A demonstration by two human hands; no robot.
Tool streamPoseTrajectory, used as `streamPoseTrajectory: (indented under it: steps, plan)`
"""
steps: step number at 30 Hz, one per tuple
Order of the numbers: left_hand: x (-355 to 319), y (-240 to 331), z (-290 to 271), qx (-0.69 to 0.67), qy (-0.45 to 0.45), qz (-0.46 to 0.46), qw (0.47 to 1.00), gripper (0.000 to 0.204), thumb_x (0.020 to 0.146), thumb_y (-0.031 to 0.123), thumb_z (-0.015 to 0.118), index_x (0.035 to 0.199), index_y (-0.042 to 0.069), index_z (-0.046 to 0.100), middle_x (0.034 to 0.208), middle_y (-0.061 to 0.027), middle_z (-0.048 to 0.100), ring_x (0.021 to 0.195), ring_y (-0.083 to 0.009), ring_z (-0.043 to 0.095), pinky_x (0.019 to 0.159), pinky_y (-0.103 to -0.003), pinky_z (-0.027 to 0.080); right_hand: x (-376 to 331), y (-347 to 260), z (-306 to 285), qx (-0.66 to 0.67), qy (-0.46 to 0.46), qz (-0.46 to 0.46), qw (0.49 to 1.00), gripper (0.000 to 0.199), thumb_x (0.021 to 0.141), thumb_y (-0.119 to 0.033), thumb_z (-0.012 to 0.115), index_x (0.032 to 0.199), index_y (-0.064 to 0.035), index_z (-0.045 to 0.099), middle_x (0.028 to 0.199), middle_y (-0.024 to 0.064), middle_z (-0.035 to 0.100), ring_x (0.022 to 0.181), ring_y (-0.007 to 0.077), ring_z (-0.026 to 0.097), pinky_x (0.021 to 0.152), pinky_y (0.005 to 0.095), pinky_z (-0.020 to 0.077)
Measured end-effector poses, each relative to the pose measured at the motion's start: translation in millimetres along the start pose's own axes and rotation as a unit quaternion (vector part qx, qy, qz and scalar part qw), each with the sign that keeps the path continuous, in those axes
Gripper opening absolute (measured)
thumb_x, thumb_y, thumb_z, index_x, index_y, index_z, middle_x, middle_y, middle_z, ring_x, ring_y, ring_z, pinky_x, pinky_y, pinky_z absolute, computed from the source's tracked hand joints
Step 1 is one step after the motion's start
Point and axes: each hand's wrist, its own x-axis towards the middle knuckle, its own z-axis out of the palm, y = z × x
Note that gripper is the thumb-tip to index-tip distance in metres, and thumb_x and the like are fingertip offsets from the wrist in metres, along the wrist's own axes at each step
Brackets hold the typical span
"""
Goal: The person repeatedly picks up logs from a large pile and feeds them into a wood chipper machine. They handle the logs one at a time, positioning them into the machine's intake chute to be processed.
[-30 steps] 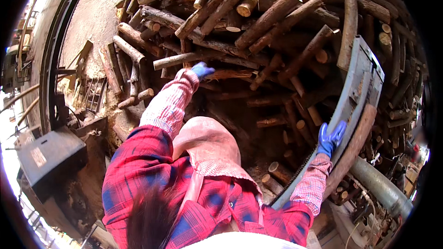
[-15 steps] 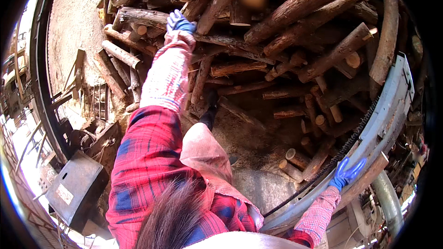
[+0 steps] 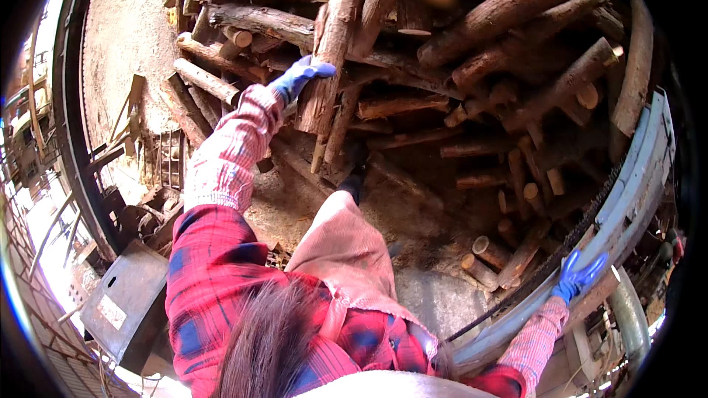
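Observation:
My left hand (image 3: pixel 301 77), in a blue-and-white glove, grips the side of a bark-covered log (image 3: pixel 338 48). That log leans down out of the pile, its lower end hanging over the ground; part of my grip is hidden behind the hand. Off to the right, my right hand (image 3: pixel 579 278) in a blue glove rests with fingers spread on the edge of a long grey metal rail (image 3: pixel 627 191). Just beside it lies a cut log (image 3: pixel 596 291) along the rail's outer side. Nothing is held in the right hand.
A heap of logs (image 3: pixel 509 22) fills the far side. Short cut pieces (image 3: pixel 490 250) lie near the rail, and a dark chain (image 3: pixel 509 298) runs along its inner edge. At left stand a grey metal box (image 3: pixel 125 302) and a dark steel post (image 3: pixel 66 103).
My left hand has come nearer and bent at the wrist, with a log now slanting down beside it from the pile. The right hand stays on the rail.

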Motion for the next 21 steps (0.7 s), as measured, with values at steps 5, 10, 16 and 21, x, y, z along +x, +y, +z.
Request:
streamPoseTrajectory:
  steps: [5,10,16,21]
  plan:
    - [-133.7,37.5,111.0,-0.135,0.004,-0.097,0.986,0.052,0.081,0.036,0.072,0.121,0.006,0.058,0.108,-0.0077,0.067,0.098,-0.0185,0.064,0.090,-0.038,0.052,12.4,-160.2,-70.3,0.233,0.040,0.083,0.968,0.082,0.079,-0.045,0.074,0.135,0.0061,0.042,0.137,0.0255,0.046,0.125,0.0412,0.045,0.108,0.0465,0.0363]
    - [-199.3,-10.3,226.2,-0.096,-0.056,-0.052,0.992,0.059,0.080,0.032,0.074,0.127,0.004,0.049,0.107,-0.0029,0.061,0.096,-0.0142,0.061,0.087,-0.033,0.051,-75.6,-338.5,-153.8,0.741,-0.359,0.098,0.560,0.097,0.077,-0.030,0.080,0.149,-0.0015,0.022,0.151,0.0187,0.030,0.137,0.0315,0.033,0.112,0.0442,0.0293]
    - [-223.6,-15.5,372.4,-0.075,-0.143,-0.005,0.987,0.056,0.077,0.020,0.071,0.124,-0.001,0.049,0.109,-0.0117,0.062,0.093,-0.0203,0.063,0.084,-0.034,0.053,-101.7,-295.5,-190.3,0.924,-0.222,0.183,0.252,0.097,0.077,-0.016,0.082,0.150,-0.0082,0.018,0.133,0.0065,0.047,0.119,0.0169,0.047,0.105,0.0343,0.0384]
    - [-224.2,26.3,559.1,0.022,-0.259,0.182,0.948,0.062,0.086,0.029,0.068,0.134,-0.002,0.045,0.110,-0.0084,0.062,0.096,-0.0167,0.060,0.086,-0.029,0.049,-93.0,-131.4,-181.3,0.857,-0.032,0.137,0.495,0.100,0.078,-0.020,0.081,0.152,-0.0118,0.014,0.138,0.0093,0.043,0.122,0.0208,0.048,0.103,0.0346,0.0414]
